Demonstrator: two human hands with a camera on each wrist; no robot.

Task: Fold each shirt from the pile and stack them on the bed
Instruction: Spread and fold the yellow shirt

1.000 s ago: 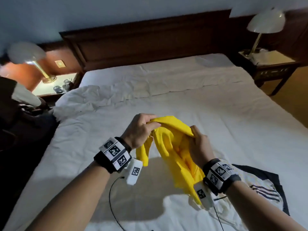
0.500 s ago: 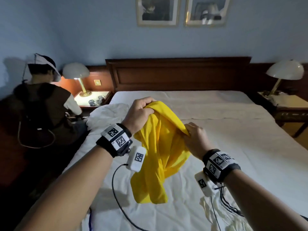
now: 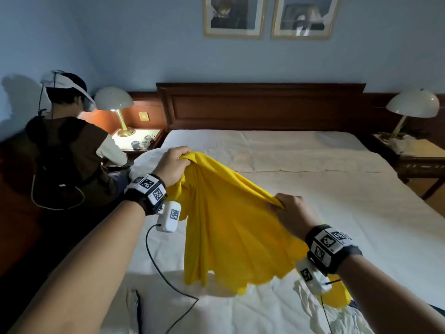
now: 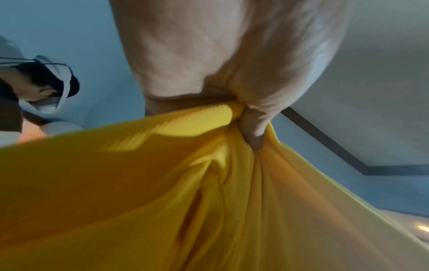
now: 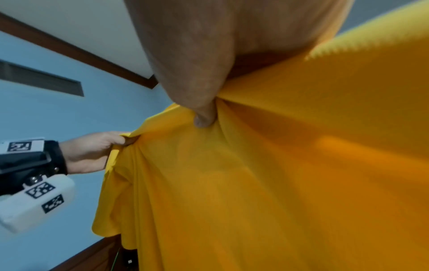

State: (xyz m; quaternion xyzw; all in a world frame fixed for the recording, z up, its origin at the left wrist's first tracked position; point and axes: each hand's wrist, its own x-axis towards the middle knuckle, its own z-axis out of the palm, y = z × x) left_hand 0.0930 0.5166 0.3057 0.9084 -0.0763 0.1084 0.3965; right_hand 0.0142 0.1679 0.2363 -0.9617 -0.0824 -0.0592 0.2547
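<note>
A yellow shirt (image 3: 231, 227) hangs in the air over the white bed (image 3: 337, 201), stretched between both hands. My left hand (image 3: 172, 165) grips its upper left corner, raised higher. My right hand (image 3: 290, 209) pinches the top edge further right and lower. The cloth drapes down, with its hem just above the sheet. In the left wrist view the yellow shirt (image 4: 209, 192) bunches under my curled fingers (image 4: 253, 132). In the right wrist view my thumb (image 5: 204, 117) presses into the yellow shirt (image 5: 278, 174), and my left hand (image 5: 97, 152) shows at the far corner.
A white garment with dark trim (image 3: 337, 312) lies on the bed at the lower right. Another person (image 3: 65, 145) sits at the left by a nightstand with a lit lamp (image 3: 114, 102). A second lamp (image 3: 413, 104) stands at the right. The wooden headboard (image 3: 260, 107) is behind.
Both hands have moved apart and risen, spreading the bunched yellow shirt open between them. The head view has tilted up toward the wall.
</note>
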